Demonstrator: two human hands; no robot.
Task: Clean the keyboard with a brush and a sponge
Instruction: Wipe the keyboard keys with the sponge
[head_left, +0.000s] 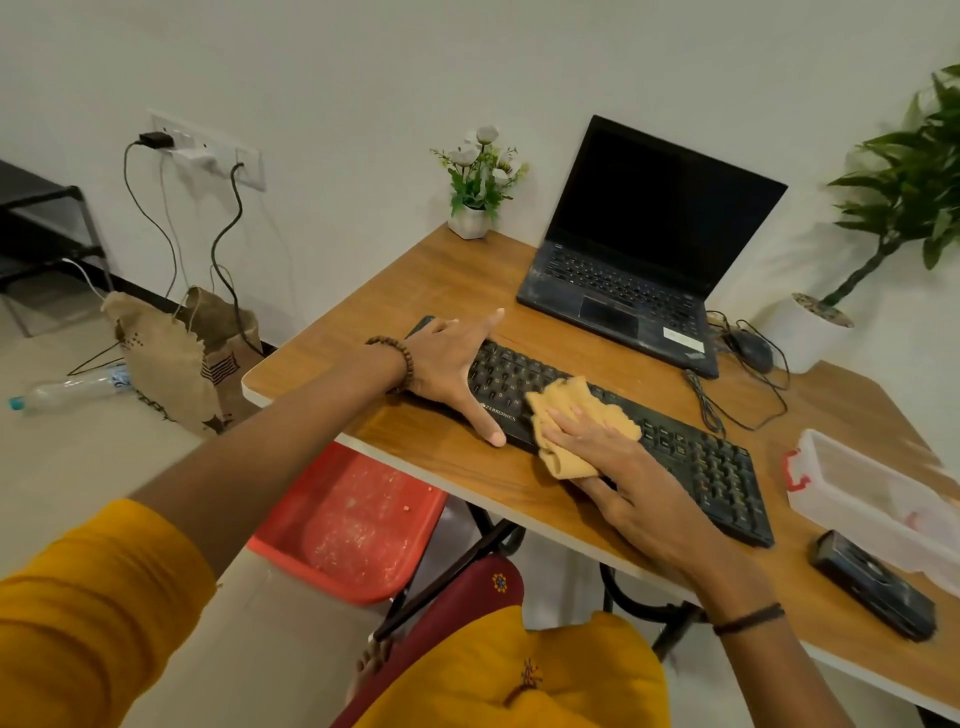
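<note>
Tan sponge cloth (582, 415) lies under the right hand (618, 467), fingers (563, 423) flat, pressing it mid-keyboard (691, 457). The black keyboard's long axis runs rightward along the worktop (441, 291); uncleaned keys probably lie that way. The left hand (452, 371), spread open, steadies its left end.

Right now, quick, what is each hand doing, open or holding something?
Left hand: open, flat, bracing the keyboard.
Right hand: open, palm pressing the orange cloth onto the keys, not gripping.
</note>
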